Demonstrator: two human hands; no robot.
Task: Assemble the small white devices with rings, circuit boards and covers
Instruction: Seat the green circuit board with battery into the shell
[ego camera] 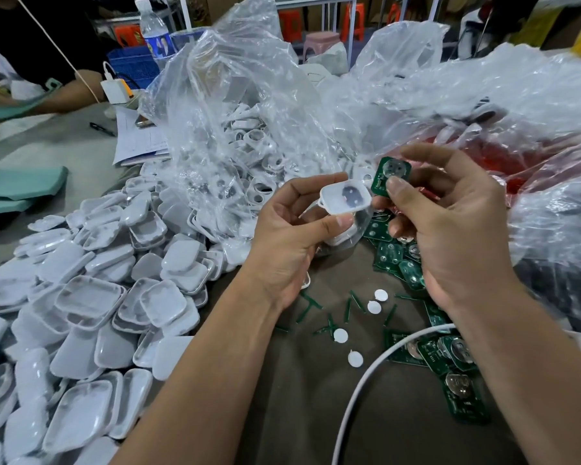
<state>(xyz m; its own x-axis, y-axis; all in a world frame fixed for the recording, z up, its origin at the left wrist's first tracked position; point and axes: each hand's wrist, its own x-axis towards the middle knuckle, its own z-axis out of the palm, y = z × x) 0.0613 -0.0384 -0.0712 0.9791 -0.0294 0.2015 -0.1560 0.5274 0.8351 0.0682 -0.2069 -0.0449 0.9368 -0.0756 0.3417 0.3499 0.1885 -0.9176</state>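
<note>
Green circuit board [390,176] (markings unreadable) in right hand [450,229].

**White shells, green boards**

The device housing [346,198] is white, like the heaped covers [91,307] and round stickers [373,307]. Circuit boards [391,176] are green with silver discs. The tablecloth [302,397] is brown; stools [353,25] orange.

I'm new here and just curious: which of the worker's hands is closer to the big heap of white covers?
Left. The left hand, holding a white housing, hangs just beside the heap of white covers; the right hand, pinching a green circuit board, is farther off, beyond the left.
</note>
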